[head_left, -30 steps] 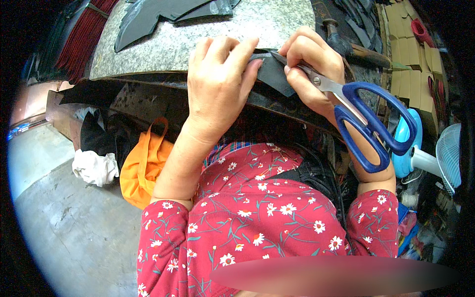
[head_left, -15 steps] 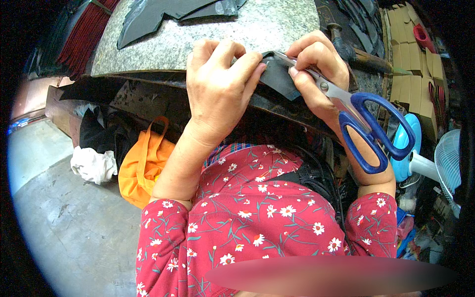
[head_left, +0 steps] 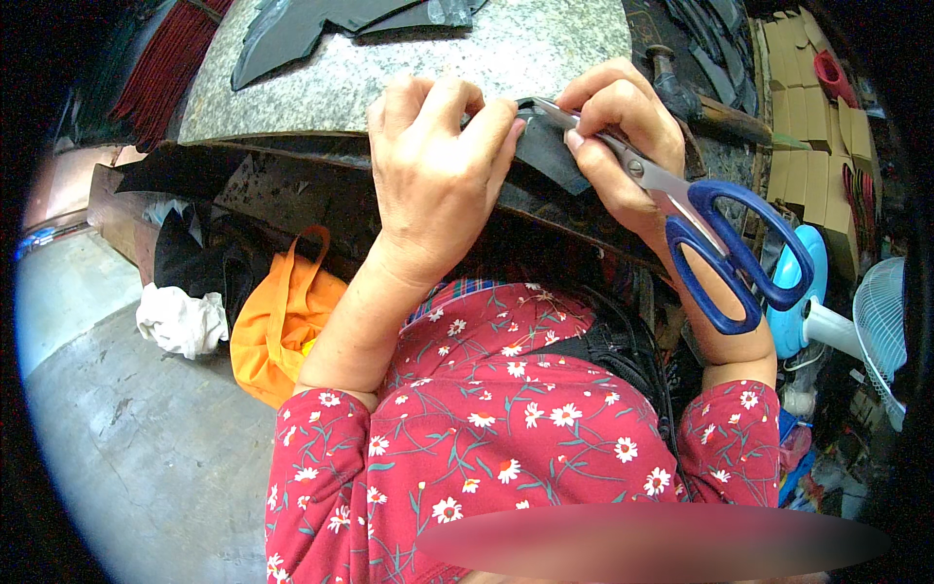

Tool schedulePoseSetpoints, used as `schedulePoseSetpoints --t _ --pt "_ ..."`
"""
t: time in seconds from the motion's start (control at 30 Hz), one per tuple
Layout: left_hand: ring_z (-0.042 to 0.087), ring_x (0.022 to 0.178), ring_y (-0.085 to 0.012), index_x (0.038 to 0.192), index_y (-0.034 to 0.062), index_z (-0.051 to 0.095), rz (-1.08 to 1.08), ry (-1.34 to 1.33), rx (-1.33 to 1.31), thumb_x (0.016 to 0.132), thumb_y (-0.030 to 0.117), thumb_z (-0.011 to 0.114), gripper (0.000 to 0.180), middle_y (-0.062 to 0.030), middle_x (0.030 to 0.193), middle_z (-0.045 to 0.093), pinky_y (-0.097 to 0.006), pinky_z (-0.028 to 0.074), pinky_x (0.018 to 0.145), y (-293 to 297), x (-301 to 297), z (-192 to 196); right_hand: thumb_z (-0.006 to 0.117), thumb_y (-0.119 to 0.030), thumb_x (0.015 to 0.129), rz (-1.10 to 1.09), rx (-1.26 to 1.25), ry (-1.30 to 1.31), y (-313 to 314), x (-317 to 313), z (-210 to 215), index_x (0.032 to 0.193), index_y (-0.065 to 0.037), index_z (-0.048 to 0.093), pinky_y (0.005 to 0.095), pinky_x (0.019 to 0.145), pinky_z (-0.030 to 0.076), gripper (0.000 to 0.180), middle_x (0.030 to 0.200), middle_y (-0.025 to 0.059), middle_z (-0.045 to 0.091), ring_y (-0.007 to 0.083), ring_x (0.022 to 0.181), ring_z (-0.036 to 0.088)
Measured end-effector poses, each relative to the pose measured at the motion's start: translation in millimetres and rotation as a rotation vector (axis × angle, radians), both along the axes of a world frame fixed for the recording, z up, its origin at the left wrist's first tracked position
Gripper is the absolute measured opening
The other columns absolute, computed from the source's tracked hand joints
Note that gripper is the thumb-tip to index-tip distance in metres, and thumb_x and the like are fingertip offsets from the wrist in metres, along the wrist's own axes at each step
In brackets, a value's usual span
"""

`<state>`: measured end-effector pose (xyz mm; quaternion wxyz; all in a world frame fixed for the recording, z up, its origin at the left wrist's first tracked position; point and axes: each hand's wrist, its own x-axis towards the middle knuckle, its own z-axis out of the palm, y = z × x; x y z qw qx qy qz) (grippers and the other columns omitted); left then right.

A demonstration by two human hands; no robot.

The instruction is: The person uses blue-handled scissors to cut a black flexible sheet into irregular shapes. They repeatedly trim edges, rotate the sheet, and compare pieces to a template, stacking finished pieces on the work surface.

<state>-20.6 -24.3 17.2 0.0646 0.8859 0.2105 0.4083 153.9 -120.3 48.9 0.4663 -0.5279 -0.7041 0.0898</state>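
Note:
Between my hands, at the near edge of the worktop, a small dark grey sheet piece hangs down; whether it is leather or something similar I cannot tell. My left hand pinches its left end between thumb and forefinger. Blue-handled scissors lie in my right hand, which is closed round the blades rather than the handle loops. Their tips point left, to the piece's upper edge by my left fingertips. The handles stick out toward me over my right forearm. Farther back on the worktop lie larger dark sheet pieces.
The speckled stone worktop has a hammer at its right, beside more dark pieces. Folded tan card and a blue and white fan stand at the right. An orange bag and white cloth sit at the lower left.
Both hands stay nearly in place, with the scissors still held by the blades. The small dark piece has shifted slightly between my fingers.

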Motion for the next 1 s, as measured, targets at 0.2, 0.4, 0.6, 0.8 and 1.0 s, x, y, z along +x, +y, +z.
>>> schedulePoseSetpoints --t 0.2,0.4,0.6,0.8,1.0 --pt "0.053 0.093 -0.0246 0.091 0.0165 0.069 0.047 0.007 -0.035 0.078 0.027 0.077 0.018 -0.0003 0.091 0.058 -0.041 0.040 0.084 1.0 -3.3 1.8 0.060 0.004 0.074 -0.013 -0.117 -0.132 0.5 -3.3 8.0 0.079 -0.002 0.051 0.0308 0.070 0.048 0.012 0.092 0.0141 0.060 0.0225 0.076 0.058" --pt "0.054 0.091 -0.0227 0.090 0.0183 0.071 -0.026 -0.006 -0.044 0.076 0.026 0.079 0.018 0.0028 0.089 0.060 -0.041 0.039 0.085 5.9 -8.9 2.8 0.058 0.004 0.075 -0.010 -0.131 -0.070 0.8 -4.2 8.4 0.080 -0.003 0.051 0.0308 0.072 0.047 0.012 0.092 0.0133 0.059 0.0212 0.079 0.057" --pt "0.053 0.088 -0.0219 0.086 0.0177 0.069 0.007 0.025 0.009 0.076 0.024 0.078 0.015 0.0030 0.084 0.057 -0.041 0.039 0.084 1.8 -9.2 3.8 0.061 0.003 0.073 -0.017 -0.016 0.113 -0.1 -3.6 0.0 0.080 -0.003 0.052 0.0321 0.069 0.047 0.013 0.087 0.0135 0.057 0.0239 0.077 0.057" --pt "0.053 0.088 -0.0223 0.086 0.0177 0.069 0.016 0.021 0.034 0.078 0.025 0.077 0.014 0.0023 0.083 0.056 -0.041 0.039 0.085 1.9 -7.8 5.2 0.060 0.003 0.079 0.028 -0.051 -0.014 0.4 -0.5 1.4 0.085 -0.005 0.053 0.0312 0.078 0.048 0.013 0.098 0.0141 0.063 0.0209 0.085 0.059" --pt "0.054 0.087 -0.0225 0.087 0.0174 0.069 0.013 0.031 0.024 0.078 0.024 0.077 0.014 0.0016 0.082 0.057 -0.041 0.040 0.086 1.4 -9.7 5.1 0.060 0.003 0.076 0.036 -0.135 -0.061 0.2 -2.5 5.3 0.083 -0.004 0.053 0.0296 0.074 0.047 0.012 0.097 0.0131 0.061 0.0201 0.082 0.058"
